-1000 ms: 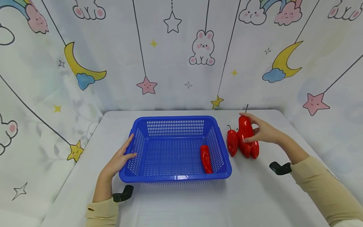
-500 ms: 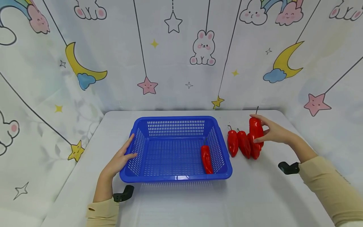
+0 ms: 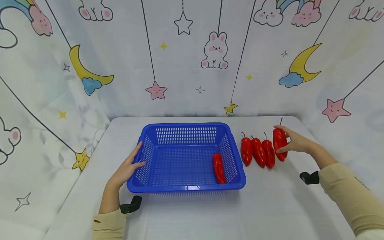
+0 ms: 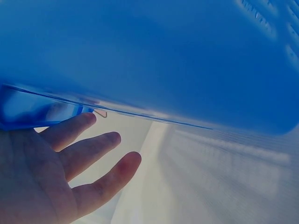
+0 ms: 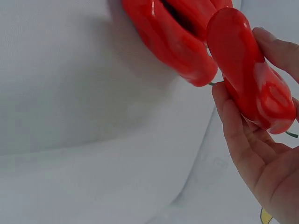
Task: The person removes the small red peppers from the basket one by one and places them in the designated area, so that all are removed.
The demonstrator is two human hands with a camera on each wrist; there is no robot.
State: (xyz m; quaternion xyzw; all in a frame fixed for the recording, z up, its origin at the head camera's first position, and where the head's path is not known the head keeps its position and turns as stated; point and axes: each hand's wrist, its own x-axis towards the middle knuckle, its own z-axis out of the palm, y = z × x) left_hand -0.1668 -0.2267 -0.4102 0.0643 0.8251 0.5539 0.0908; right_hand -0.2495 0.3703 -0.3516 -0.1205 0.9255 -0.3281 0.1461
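My right hand (image 3: 297,141) holds a glossy red pepper (image 3: 279,140) with a thin dark stem, thumb on one side and fingers on the other. In the right wrist view this pepper (image 5: 238,60) lies between thumb and fingers, close by another red pepper (image 5: 168,42). Three more red peppers (image 3: 258,152) stand in a row to its left on the table. My left hand (image 3: 125,168) rests at the left rim of a blue perforated basket (image 3: 186,187). Below the rim in the left wrist view, several of its fingers (image 4: 91,149) are extended and spread.
Inside the basket, one red pepper (image 3: 219,168) lies near the right wall. A white table (image 3: 186,216) carries everything, backed by a patterned cloth (image 3: 186,60) with stars, moons and rabbits. Each wrist wears a black device (image 3: 130,205).
My right hand has moved rightward with its pepper, from above the row to the row's right end. The peppers behind it now show fully. My left hand and the basket stay in place.
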